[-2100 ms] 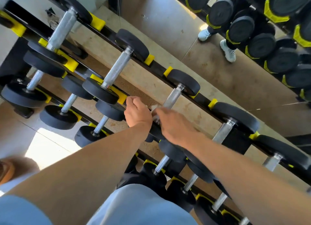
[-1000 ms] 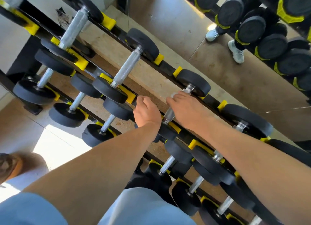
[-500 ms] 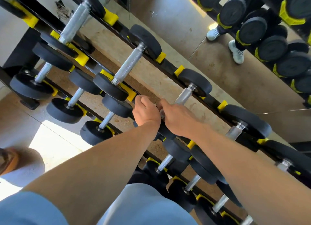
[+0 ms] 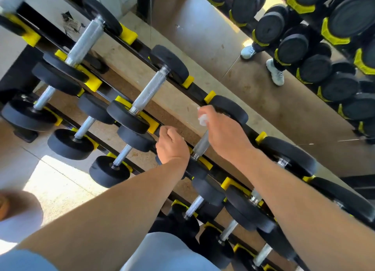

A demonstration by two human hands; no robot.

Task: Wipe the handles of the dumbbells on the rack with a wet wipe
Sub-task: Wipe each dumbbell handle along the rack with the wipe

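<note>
A dumbbell handle on the top tier of a rack is being gripped through a wet wipe.

A black rack (image 4: 194, 89) with yellow cradles is seen from above, running from upper left to lower right, with dumbbells laid across three tiers; a mirror (image 4: 263, 77) behind it shows more dumbbells and a pair of white shoes (image 4: 275, 72). On the top tier, the dumbbell (image 4: 229, 110) being cleaned is set between two neighbours, and the lower end of its steel handle (image 4: 200, 146) is left bare. The right hand (image 4: 221, 128) is curled round the upper part of that handle, and a white wet wipe (image 4: 202, 117) is pinched between its fingers and the bar. The left hand (image 4: 172, 145) is closed in a fist just beside the handle's lower end; whether anything is held in it cannot be told.
</note>
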